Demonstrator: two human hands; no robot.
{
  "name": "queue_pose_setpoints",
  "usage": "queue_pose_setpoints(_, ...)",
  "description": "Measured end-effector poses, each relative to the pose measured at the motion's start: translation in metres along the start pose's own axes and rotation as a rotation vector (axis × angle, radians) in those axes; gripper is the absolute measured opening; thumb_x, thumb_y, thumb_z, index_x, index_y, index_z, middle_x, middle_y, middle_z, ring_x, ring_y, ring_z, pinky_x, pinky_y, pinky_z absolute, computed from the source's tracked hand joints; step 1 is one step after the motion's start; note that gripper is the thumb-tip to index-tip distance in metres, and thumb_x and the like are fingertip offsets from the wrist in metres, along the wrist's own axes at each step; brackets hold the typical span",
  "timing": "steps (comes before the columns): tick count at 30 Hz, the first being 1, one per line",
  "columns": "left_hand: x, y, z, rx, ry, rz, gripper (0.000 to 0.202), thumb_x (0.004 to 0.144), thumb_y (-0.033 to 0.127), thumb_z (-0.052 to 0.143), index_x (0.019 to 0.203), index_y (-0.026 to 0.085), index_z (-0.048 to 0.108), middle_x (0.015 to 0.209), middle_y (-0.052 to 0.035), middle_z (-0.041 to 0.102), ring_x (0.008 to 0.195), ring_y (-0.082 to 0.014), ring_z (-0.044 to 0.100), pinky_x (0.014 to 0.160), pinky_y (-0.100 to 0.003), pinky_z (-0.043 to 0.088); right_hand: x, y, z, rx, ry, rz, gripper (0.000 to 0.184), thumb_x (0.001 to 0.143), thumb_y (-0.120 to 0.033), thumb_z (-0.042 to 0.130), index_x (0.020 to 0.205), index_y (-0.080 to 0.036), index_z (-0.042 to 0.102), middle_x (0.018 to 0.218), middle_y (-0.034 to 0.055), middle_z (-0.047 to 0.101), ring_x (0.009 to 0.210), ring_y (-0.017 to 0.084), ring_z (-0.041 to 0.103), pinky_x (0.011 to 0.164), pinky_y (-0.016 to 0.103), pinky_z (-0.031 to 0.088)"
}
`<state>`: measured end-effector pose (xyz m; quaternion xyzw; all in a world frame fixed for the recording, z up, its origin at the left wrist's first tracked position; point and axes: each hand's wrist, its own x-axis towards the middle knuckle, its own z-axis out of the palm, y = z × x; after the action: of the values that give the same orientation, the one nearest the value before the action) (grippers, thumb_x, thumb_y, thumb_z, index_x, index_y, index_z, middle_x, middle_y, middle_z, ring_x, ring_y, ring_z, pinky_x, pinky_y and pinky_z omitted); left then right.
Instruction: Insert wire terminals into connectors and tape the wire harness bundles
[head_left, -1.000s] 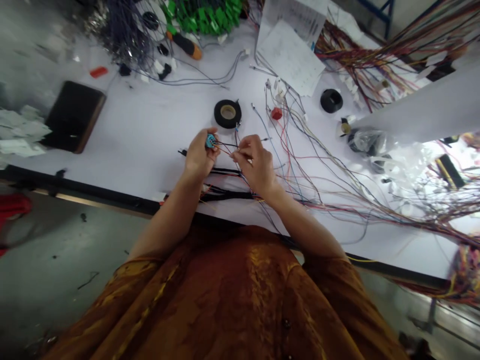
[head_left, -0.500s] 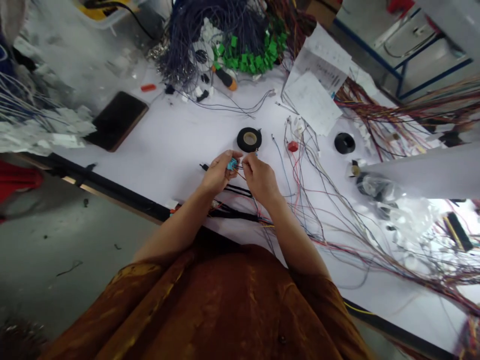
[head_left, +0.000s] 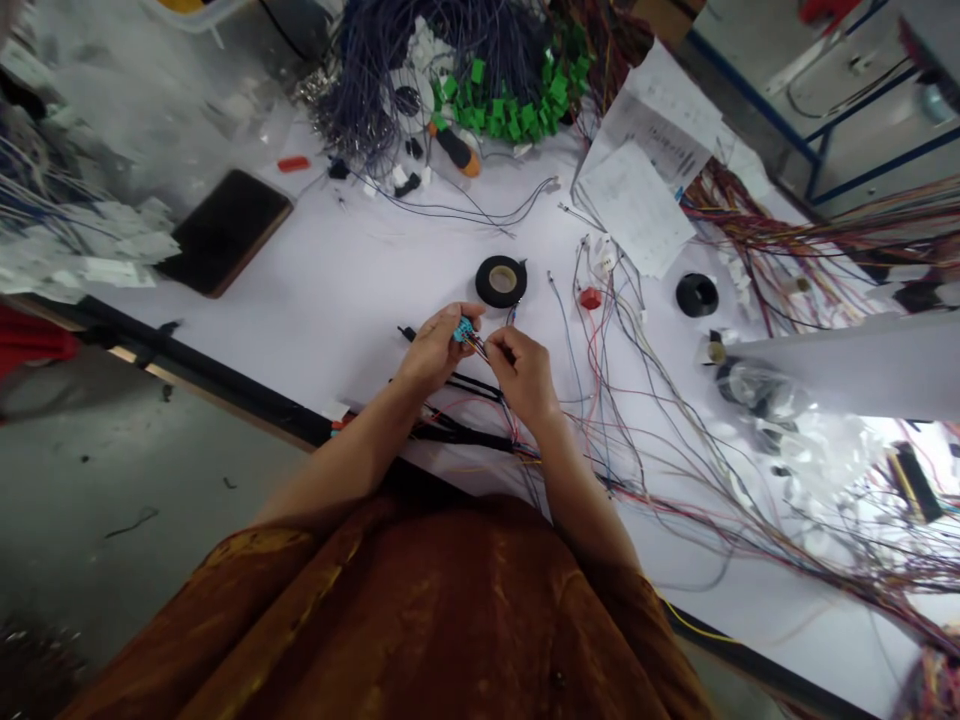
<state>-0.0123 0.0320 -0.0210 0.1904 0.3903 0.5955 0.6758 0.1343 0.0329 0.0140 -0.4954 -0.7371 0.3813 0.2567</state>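
My left hand [head_left: 433, 347] is closed around a small blue connector [head_left: 463, 328], held just above the white table [head_left: 337, 290]. Right beside it, my right hand [head_left: 523, 372] pinches thin wires [head_left: 480, 349] that run into the connector. A black taped wire bundle [head_left: 465, 434] lies under both wrists near the table's front edge. A roll of black tape [head_left: 501, 281] rests just beyond my hands.
Loose coloured wires [head_left: 675, 420] spread to the right. Paper sheets [head_left: 637, 200], a second black roll [head_left: 697, 295], a small red part [head_left: 590, 298], a dark tablet [head_left: 223, 232], an orange-handled screwdriver [head_left: 457, 150] and green connectors [head_left: 517, 105] lie farther back.
The camera view swung and tilted up. My right hand moved in close to the connector, then drew back slightly with the wires; my left hand keeps holding the connector.
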Motion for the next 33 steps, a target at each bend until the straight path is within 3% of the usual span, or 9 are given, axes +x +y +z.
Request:
queue_pose_setpoints(7,0.000,-0.003,-0.003,0.145,-0.036,0.064,0.036,0.089,0.052,0.061,0.093,0.018,0.069,0.080,-0.0019,0.056,0.057,-0.0065,0.046,0.052,-0.020,0.044,0.000,0.000,0.002,-0.032,0.078,-0.078,0.014,0.090,-0.022,0.051,0.077,-0.020,0.056,0.078,0.0003,0.058,0.070,0.013,0.051,0.066,0.026,0.037)
queue_pose_setpoints(16,-0.002,-0.009,-0.010,0.350,-0.083,0.117,0.043,0.093,0.057,0.051,0.102,0.019,0.067,0.089,-0.0042,0.058,0.067,-0.0091,0.052,0.060,-0.021,0.048,0.000,0.002,0.003,0.122,0.057,0.010,0.019,0.090,-0.026,0.051,0.074,-0.020,0.056,0.068,-0.0023,0.058,0.063,0.011,0.048,0.063,0.025,0.037)
queue_pose_setpoints(22,-0.005,-0.012,-0.010,0.474,-0.101,0.149,0.043,0.094,0.057,0.049,0.103,0.019,0.068,0.087,-0.0032,0.058,0.070,-0.0097,0.053,0.065,-0.023,0.051,0.001,0.008,0.015,0.077,0.101,0.035,0.019,0.091,-0.028,0.051,0.074,-0.021,0.055,0.069,-0.0012,0.059,0.065,0.012,0.049,0.064,0.026,0.037)
queue_pose_setpoints(29,-0.004,-0.015,-0.011,0.359,-0.071,0.121,0.040,0.094,0.053,0.051,0.102,0.019,0.070,0.088,-0.0036,0.059,0.067,-0.0087,0.054,0.060,-0.020,0.049,-0.004,0.011,0.020,0.138,0.175,-0.013,0.017,0.092,-0.026,0.052,0.076,-0.021,0.054,0.074,-0.0010,0.059,0.070,0.013,0.053,0.069,0.026,0.041)
queue_pose_setpoints(33,-0.003,-0.009,-0.007,0.277,-0.009,0.074,0.029,0.097,0.038,0.051,0.092,0.016,0.069,0.076,-0.0024,0.058,0.061,-0.0093,0.051,0.054,-0.019,0.046,-0.007,0.015,0.028,0.126,0.232,-0.028,0.017,0.092,-0.026,0.049,0.076,-0.021,0.052,0.077,-0.0006,0.059,0.074,0.013,0.053,0.073,0.027,0.043)
